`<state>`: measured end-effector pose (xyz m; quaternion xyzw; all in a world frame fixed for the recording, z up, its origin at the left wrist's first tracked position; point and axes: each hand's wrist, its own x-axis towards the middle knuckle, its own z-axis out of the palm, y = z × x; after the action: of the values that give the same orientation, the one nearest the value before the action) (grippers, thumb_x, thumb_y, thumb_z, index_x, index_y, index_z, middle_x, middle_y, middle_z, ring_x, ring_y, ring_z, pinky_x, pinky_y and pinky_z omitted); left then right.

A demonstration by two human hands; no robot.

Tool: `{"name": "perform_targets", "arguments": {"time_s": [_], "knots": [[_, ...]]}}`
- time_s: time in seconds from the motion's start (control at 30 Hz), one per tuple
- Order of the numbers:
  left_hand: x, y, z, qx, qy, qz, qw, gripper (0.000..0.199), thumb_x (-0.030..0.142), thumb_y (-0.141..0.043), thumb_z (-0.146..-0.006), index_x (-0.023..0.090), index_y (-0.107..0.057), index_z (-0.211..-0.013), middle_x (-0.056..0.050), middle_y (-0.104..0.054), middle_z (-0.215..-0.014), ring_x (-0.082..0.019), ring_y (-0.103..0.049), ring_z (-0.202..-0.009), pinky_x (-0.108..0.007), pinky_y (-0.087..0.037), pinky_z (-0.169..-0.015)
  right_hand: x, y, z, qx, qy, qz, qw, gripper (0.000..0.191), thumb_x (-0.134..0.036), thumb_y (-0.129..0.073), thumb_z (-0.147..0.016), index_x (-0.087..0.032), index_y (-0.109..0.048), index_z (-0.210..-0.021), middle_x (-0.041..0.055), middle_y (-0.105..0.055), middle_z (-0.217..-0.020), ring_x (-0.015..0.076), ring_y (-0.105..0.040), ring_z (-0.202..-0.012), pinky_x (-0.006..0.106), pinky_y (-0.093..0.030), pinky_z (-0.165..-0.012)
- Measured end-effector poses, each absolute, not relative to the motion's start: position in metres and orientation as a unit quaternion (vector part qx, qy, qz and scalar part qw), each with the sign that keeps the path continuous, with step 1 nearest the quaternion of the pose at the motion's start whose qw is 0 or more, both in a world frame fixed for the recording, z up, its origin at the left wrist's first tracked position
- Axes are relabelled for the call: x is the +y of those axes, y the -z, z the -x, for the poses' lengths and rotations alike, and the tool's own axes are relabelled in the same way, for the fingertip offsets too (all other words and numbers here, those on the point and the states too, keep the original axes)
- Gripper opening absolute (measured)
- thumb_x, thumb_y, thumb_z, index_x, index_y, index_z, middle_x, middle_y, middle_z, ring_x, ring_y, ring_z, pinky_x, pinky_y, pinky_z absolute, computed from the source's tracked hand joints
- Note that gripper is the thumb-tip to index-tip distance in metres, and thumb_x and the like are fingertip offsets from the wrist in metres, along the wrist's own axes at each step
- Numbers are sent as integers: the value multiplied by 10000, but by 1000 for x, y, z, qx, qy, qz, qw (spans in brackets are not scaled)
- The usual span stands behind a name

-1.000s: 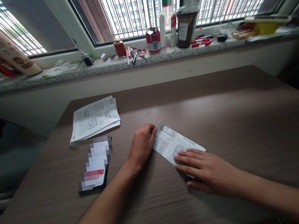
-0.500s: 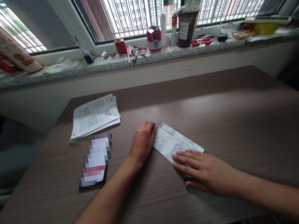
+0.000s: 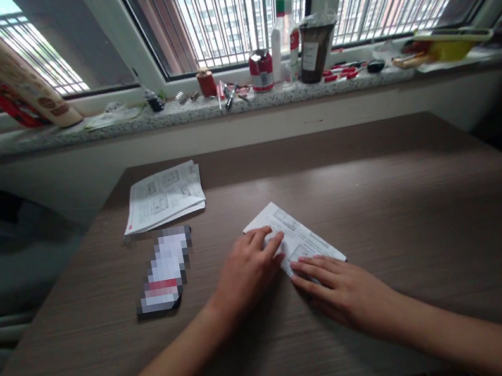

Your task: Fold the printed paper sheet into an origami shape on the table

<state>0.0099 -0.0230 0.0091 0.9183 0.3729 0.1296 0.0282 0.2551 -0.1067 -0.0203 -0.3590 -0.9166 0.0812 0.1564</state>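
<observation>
A folded printed paper [image 3: 304,235] lies slantwise on the wooden table, its upper left corner spreading out to the left. My left hand [image 3: 254,263] rests over the paper's left edge, fingers bent and apart, the thumb side near the paper's middle. On the paper's lower right end my right hand [image 3: 337,283] lies flat with its fingers stretched out. Neither hand is wrapped round anything. Part of the paper is hidden under the fingers.
A stack of printed sheets [image 3: 163,196] and a phone [image 3: 163,272] lie on the table's left. Along the windowsill [image 3: 172,116] stand a red can [image 3: 261,72], a dark drink cup [image 3: 315,52], a bottle [image 3: 287,41] and a yellow container [image 3: 449,47].
My left hand has moved down and towards me from the paper's top corner. The upper left part of the paper now spreads further left. My right hand has hardly moved.
</observation>
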Motion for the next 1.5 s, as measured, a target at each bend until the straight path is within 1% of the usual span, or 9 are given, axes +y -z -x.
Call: {"name": "perform_targets", "arguments": {"time_s": [0.1,0.2,0.33,0.43,0.73,0.9,1.03,1.23,1.5], "knots": [[-45,-5,0,387,-100,-915,43,467,358,-581,-1043,269,-507,-1496,-127,-539,-1490,-323,-517,-1354,-526,-482,-1099,-110,15,-252,-915,-94,363,145,554,-257,-599,-1010,-182,-472,-1544,149,-546,-1539,325,-525,-1409,520,-503,-1132],[-49,1,8,374,-98,-920,63,490,382,-544,-1062,288,-463,-1536,-109,-479,-1569,-304,-463,-1435,-549,-396,-1192,-108,9,-253,-917,-108,355,149,480,-284,-576,-1026,-205,-527,-1497,140,-586,-1500,324,-560,-1373,523,-528,-1095],[-42,5,12,362,-111,-922,75,469,391,-521,-1073,288,-476,-1528,-104,-456,-1596,-283,-425,-1480,-536,-352,-1233,-85,0,-260,-908,-140,344,194,406,-231,-535,-1041,-221,-568,-1446,128,-659,-1398,279,-640,-1260,476,-564,-1038],[-37,6,10,361,-114,-923,75,452,400,-529,-1068,271,-510,-1501,-119,-462,-1588,-290,-435,-1474,-530,-360,-1231,-58,-2,-267,-888,-139,371,236,401,-204,-505,-1051,-233,-570,-1446,142,-634,-1422,278,-633,-1265,472,-581,-1006],[-37,14,9,366,-139,-915,93,455,392,-588,-1035,270,-540,-1471,-105,-455,-1599,-305,-439,-1471,-534,-391,-1215,0,22,-271,-883,-138,379,239,466,-199,-520,-1042,-271,-520,-1503,121,-482,-1589,287,-446,-1475,555,-444,-1175],[-38,13,9,372,-134,-913,99,486,384,-579,-1035,284,-510,-1505,-100,-463,-1596,-305,-453,-1462,-540,-401,-1205,3,28,-271,-883,-157,374,235,458,-271,-532,-1053,-295,-519,-1510,108,-478,-1595,289,-452,-1469,566,-423,-1191],[-38,11,10,371,-129,-914,104,490,384,-571,-1038,276,-509,-1512,-99,-440,-1614,-301,-427,-1481,-524,-377,-1224,8,28,-273,-871,-187,373,260,417,-249,-483,-1068,-284,-554,-1477,107,-551,-1531,264,-512,-1420,533,-464,-1164],[-39,9,11,372,-127,-913,111,491,380,-563,-1037,272,-506,-1513,-96,-432,-1621,-311,-412,-1491,-533,-373,-1225,24,27,-277,-852,-202,388,289,323,-243,-485,-1059,-239,-654,-1334,116,-690,-1341,257,-648,-1240,490,-527,-1075],[-40,9,11,375,-127,-912,105,483,389,-553,-1038,276,-507,-1505,-98,-435,-1615,-318,-410,-1492,-533,-379,-1222,38,29,-279,-847,-201,386,304,274,-251,-485,-1058,-223,-737,-1161,101,-763,-1180,245,-706,-1114,453,-557,-996]]}}
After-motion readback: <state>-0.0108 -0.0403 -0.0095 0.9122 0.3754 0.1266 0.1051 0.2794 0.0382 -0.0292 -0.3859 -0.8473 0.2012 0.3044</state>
